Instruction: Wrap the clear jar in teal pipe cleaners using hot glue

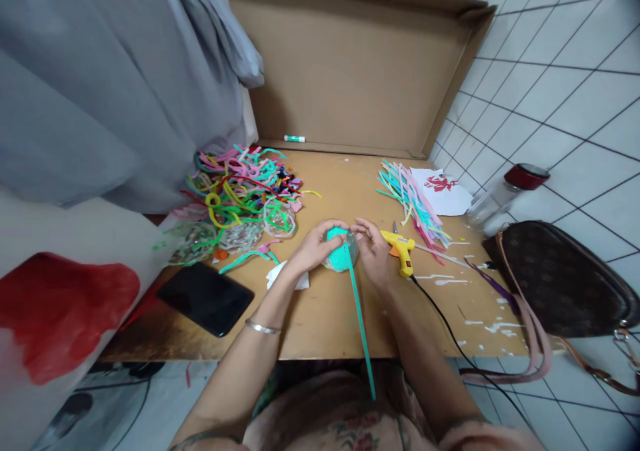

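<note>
A round turquoise piece (pixel 338 256), wound from fuzzy pipe cleaner with clear plastic showing at its edge, is between my hands above the table. My left hand (pixel 315 246) grips its left side, thumb across the front. Against the clear right edge, the bent fingers of my right hand (pixel 371 250) hold it too. One long turquoise pipe cleaner (pixel 361 318) hangs from the piece toward my lap. White paper (pixel 303 280) lies partly hidden under my left wrist. Close to my right hand is a yellow hot glue gun (pixel 403 251).
Loose colourful pipe cleaners (pixel 230 184) pile at left, beside clear plastic pieces (pixel 240 236) and a black phone (pixel 206 298). Pastel pipe cleaners (pixel 413 201), a bottle (pixel 500 194) and a brown bag (pixel 560 278) sit at right. Cardboard (pixel 345 71) stands behind. The gun's cord (pixel 450 331) crosses the table edge.
</note>
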The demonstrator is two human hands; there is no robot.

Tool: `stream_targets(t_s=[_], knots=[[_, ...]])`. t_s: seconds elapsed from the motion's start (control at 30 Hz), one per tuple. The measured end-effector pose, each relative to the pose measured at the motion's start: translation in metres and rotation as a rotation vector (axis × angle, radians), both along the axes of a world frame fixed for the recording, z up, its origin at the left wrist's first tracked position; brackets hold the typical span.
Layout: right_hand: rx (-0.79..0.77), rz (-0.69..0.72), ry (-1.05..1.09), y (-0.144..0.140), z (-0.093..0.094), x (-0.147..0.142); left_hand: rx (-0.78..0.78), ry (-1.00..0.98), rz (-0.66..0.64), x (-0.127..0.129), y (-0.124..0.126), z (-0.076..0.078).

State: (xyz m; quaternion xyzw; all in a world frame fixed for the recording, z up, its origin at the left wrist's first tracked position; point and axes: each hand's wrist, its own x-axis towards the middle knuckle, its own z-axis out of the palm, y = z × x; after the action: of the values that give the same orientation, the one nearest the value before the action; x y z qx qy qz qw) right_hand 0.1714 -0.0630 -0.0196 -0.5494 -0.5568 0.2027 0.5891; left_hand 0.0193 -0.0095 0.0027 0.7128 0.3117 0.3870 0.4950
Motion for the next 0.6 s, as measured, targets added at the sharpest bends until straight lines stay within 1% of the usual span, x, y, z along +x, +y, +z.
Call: stream_targets(t_s=[0.1, 0.37, 0.6], knots=[[-0.01, -0.021, -0.041, -0.003, -0.001, -0.001, -0.014, -0.003, 0.002, 0.0, 0.0, 0.0], [0.018, -0.052, -0.161, -0.013, 0.008, -0.008, -0.019, 0.017, -0.002, -0.001, -0.001, 0.001], [0.072, -0.029, -0.235, -0.013, 0.013, -0.01, -0.038, -0.001, 0.008, 0.0, -0.002, 0.004]])
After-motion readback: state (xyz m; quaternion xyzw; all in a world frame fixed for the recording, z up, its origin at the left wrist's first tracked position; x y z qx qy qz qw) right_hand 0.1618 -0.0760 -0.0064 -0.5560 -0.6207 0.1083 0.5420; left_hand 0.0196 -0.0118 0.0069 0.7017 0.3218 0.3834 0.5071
